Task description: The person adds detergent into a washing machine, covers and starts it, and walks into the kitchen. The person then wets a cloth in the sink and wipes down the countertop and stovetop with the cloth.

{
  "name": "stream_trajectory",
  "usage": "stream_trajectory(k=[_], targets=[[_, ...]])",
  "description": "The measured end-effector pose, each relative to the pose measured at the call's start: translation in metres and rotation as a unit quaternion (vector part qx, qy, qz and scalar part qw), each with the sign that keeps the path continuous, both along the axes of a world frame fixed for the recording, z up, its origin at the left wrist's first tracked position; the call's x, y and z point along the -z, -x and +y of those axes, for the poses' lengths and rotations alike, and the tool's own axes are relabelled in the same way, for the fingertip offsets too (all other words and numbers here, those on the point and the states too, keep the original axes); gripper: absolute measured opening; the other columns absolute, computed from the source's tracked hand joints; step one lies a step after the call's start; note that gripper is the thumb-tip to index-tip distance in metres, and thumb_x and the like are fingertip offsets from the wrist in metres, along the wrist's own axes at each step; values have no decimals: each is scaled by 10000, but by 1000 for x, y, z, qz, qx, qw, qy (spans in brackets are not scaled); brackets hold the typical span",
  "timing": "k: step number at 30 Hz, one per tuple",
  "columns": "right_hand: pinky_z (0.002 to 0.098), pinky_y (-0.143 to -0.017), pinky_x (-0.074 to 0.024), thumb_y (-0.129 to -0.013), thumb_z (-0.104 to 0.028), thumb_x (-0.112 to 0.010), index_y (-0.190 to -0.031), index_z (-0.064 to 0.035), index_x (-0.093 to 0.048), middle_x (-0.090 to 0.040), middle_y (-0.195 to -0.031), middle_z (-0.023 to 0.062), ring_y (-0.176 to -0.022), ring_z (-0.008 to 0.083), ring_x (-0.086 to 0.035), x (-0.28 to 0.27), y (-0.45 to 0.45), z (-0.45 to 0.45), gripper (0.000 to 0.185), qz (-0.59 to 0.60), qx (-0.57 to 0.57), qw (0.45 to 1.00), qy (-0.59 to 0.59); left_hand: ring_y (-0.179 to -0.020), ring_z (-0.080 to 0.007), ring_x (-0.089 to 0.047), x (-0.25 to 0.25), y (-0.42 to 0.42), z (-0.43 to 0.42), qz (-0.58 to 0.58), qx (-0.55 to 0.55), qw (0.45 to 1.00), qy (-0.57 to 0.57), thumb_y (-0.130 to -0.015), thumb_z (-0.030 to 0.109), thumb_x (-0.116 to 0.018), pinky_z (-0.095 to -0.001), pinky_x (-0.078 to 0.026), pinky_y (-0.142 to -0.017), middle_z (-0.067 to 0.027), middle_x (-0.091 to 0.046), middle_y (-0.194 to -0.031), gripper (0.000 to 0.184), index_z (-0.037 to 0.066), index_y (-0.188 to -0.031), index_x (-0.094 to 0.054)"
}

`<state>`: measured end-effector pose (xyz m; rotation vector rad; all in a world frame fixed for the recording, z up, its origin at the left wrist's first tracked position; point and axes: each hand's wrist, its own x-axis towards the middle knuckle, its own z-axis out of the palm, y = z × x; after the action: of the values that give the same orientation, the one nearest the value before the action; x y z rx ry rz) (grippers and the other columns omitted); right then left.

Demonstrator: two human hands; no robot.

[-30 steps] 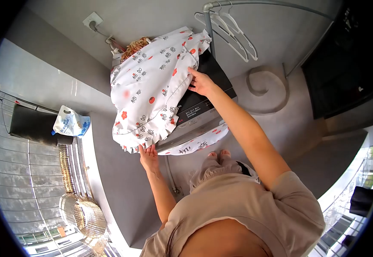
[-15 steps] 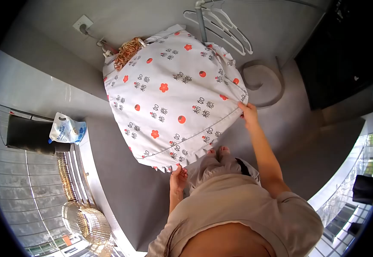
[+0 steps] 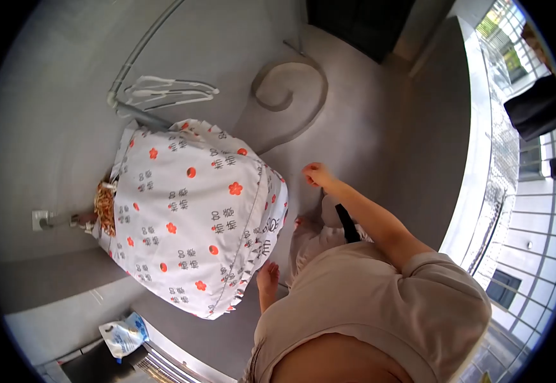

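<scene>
A white ruffled cloth cover with red flowers, red fruits and dark characters is draped over a boxy appliance, which it hides. At its lower right edge is my left hand, its short visible fingers slightly apart and no cloth seen in them. My right hand hangs in the air to the right of the cover, apart from it. Its fingers are curled in and nothing shows in them.
White hangers hang on a grey pipe rail at the upper left. A curled strip lies on the floor. Orange netting and a wall socket are left of the cover. A white-blue pouch stands at lower left.
The cover was pulled forward and right over the dark appliance top; now it hangs over the front. My right hand has let go of its edge. The view has turned to the right.
</scene>
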<state>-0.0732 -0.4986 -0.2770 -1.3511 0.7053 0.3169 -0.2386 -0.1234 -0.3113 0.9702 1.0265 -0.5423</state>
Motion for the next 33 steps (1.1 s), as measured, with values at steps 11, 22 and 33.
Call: stream_trajectory(k=[11, 22, 33], targets=[[235, -507, -422, -849, -143, -545, -951, -62, -594, -578, -768, 18, -605, 106, -542, -3, 34, -245, 139, 0, 324, 944, -56, -805, -118, -589, -46, -252, -330, -156, 355, 922, 17, -919, 170, -552, -244, -466, -716, -27, -609, -921, 211, 69, -1103, -572], [202, -533, -432, -911, -166, -541, -1017, -79, -567, -569, -765, -1, -646, 83, -544, -64, 33, -525, 139, -84, 496, 864, -31, -828, -115, -585, -97, -355, -701, -208, 540, 809, 107, -949, 189, -496, -237, -462, -727, -34, -597, -931, 205, 64, -1100, -556], [225, -649, -469, -910, -188, -543, -1069, -77, -564, -609, -874, 26, -739, 97, -597, -112, -111, -794, 195, -213, 512, 831, -45, -817, -94, -574, -129, -516, -1029, -316, 570, 749, 120, -932, 181, -509, -240, -467, -698, -19, -597, -899, 191, 54, -1059, -573]])
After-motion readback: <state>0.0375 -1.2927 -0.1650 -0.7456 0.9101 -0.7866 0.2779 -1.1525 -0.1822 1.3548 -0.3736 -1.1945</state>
